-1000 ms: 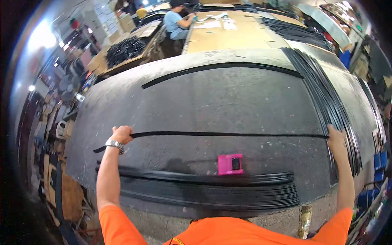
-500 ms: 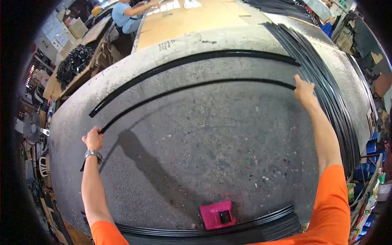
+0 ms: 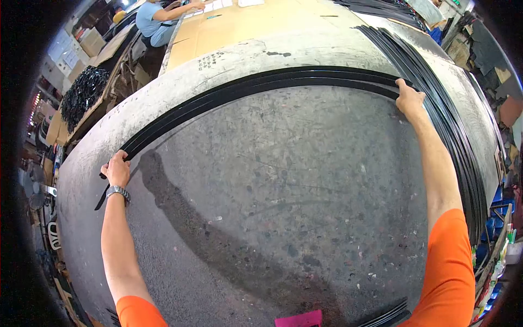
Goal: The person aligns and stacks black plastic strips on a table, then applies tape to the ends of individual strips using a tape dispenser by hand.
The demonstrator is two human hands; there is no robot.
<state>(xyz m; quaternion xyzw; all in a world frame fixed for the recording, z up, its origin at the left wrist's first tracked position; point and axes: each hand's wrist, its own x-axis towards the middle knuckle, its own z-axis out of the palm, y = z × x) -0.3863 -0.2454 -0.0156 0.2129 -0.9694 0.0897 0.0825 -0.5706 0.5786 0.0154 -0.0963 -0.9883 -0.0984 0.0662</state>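
Note:
A long black strip (image 3: 245, 88) stretches between my two hands. It lies against the front of another dark strip (image 3: 305, 70), and both look curved across the grey table (image 3: 305, 207). My left hand (image 3: 116, 170) is closed around the left end, and a short tail of strip hangs past it. At the right end, my right hand (image 3: 409, 100) pinches the strip beside a thick bundle of long black strips (image 3: 444, 122). Exactly how many strips each hand grips is hard to make out.
A pink object (image 3: 299, 319) shows at the bottom edge, beside more black strips (image 3: 384, 315). Across the table, a person in a blue shirt (image 3: 150, 20) sits at a cardboard-covered surface (image 3: 218, 35) with white cards. A heap of shiny black pieces (image 3: 84, 95) lies at the left.
Both hands have moved away from me, carrying the strip up against the far strip, where a gap showed before. The pink object now sits lower in view.

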